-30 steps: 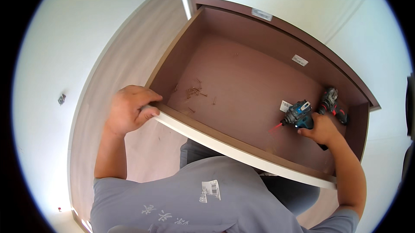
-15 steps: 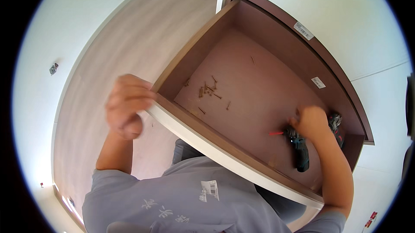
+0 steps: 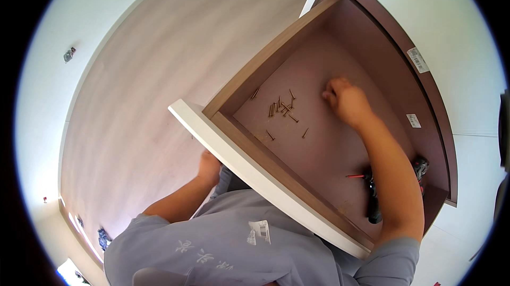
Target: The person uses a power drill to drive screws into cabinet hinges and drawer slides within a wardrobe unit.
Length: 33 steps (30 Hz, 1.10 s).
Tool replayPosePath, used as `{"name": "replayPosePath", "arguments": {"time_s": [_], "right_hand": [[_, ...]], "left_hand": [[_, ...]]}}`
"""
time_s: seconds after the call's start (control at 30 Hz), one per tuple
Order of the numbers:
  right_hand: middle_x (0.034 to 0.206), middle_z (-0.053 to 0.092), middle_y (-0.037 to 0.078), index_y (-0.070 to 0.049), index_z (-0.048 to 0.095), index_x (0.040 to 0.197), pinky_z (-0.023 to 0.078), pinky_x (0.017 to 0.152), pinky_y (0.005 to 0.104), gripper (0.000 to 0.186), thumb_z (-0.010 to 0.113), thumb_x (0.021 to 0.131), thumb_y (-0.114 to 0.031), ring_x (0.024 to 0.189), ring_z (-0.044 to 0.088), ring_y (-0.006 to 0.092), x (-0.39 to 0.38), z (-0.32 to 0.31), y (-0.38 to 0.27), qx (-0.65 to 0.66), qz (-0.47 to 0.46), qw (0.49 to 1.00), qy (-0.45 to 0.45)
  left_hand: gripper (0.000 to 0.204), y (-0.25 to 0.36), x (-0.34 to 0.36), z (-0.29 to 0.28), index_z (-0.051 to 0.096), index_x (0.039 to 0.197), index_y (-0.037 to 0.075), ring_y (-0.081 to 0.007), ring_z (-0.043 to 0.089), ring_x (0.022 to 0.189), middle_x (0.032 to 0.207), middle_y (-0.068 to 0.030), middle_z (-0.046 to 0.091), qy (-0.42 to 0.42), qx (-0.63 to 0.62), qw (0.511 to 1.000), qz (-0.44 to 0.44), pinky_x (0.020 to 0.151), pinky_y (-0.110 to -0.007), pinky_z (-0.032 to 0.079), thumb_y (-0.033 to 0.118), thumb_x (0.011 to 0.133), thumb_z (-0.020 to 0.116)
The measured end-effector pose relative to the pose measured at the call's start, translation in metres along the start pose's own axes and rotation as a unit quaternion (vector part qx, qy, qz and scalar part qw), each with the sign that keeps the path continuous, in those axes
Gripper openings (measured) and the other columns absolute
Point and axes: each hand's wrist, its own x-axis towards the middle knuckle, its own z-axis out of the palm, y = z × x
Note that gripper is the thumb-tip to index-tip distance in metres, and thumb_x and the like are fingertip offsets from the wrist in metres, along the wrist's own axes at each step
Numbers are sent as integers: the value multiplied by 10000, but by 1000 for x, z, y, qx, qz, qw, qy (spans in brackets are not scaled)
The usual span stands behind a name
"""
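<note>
Curled in the drawer (image 3: 325, 148), screws (image 3: 286, 108) at its nine o'clock, the right hand (image 3: 348, 101), like the left hand (image 3: 209, 166), hides any grip, and a low forearm (image 3: 394, 174) sweep could knock the six-o'clock drill (image 3: 373, 201).

Small white labels (image 3: 413, 121) mark drawer (image 3: 319, 148), cabinet (image 3: 441, 111) and grey shirt (image 3: 292, 246), which also bears characters (image 3: 203, 257).

You wear a grey shirt (image 3: 303, 246) whose short sleeves (image 3: 392, 263) leave your forearms (image 3: 383, 156) uncovered. Pale, brush-like characters (image 3: 203, 256) run in a slanting line across its front, near a white label (image 3: 258, 232) with a dark barcode (image 3: 265, 236). Your trousers (image 3: 229, 181) are a darker grey, and your hands (image 3: 348, 101) are bare.
</note>
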Motion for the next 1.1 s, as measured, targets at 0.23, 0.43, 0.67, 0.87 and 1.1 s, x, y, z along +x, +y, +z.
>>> {"name": "replayPosePath", "arguments": {"time_s": [0.23,0.43,0.67,0.87,1.1], "right_hand": [[1088,672,113,-108,638,1128,544,833,463,209,640,923,-149,984,662,356,-66,10,-22,81,-214,973,-42],[961,663,121,-80,626,1067,543,799,417,167,636,907,-127,909,656,313,-55,26,-32,-15,-264,964,-4],[899,644,88,-77,549,967,518,745,331,122,550,958,-198,863,633,211,-68,12,-2,704,50,697,-128],[989,638,78,-70,589,1034,486,717,303,157,573,963,-209,859,616,188,-62,13,-30,766,110,627,-89],[1152,627,152,6,616,1088,517,905,383,276,718,879,-141,1009,622,302,-26,50,-65,282,-60,937,198]], "left_hand": [[320,11,-38,75,676,1235,31,-311,662,1094,1170,-147,714,-351,464,766,273,933,-398,528,218,1010,544],[323,30,-37,113,684,1230,47,-325,655,1107,1186,-149,708,-424,541,682,250,946,-407,523,234,998,559],[327,42,-33,112,692,1225,66,-341,647,1121,1204,-153,701,-416,555,679,239,962,-417,516,252,983,575],[335,37,-31,110,703,1216,91,-359,634,1141,1226,-153,693,-403,557,691,224,982,-432,505,281,962,598],[343,34,-27,107,714,1206,112,-365,625,1155,1229,-148,690,-396,548,703,218,996,-446,495,312,944,616]]}}
